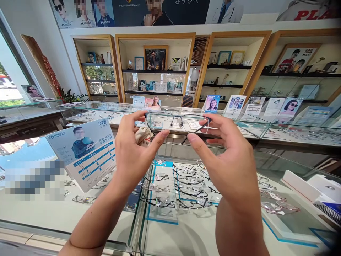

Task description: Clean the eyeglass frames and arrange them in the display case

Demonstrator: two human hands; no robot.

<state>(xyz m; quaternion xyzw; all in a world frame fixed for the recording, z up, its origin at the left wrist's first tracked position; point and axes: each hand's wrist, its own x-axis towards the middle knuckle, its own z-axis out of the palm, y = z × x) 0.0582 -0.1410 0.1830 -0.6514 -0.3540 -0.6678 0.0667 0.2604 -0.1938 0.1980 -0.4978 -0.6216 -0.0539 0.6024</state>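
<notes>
I hold a pair of thin dark-framed eyeglasses [177, 122] up in front of me with both hands. My left hand [133, 149] pinches the left end of the frame between thumb and fingers, and a beige cloth [142, 136] is tucked in its palm. My right hand [226, 156] grips the right end, fingers curled around the hinge, with the temple arm folded down behind. Both hands hover above a glass display counter [160, 234].
Under the counter glass lie several eyeglass frames [183, 192] in rows. A blue and white leaflet stand [85, 153] sits on the counter at left. A white box [314, 192] is at right. Another glass counter [266, 128] and wooden wall shelves [156, 71] stand beyond.
</notes>
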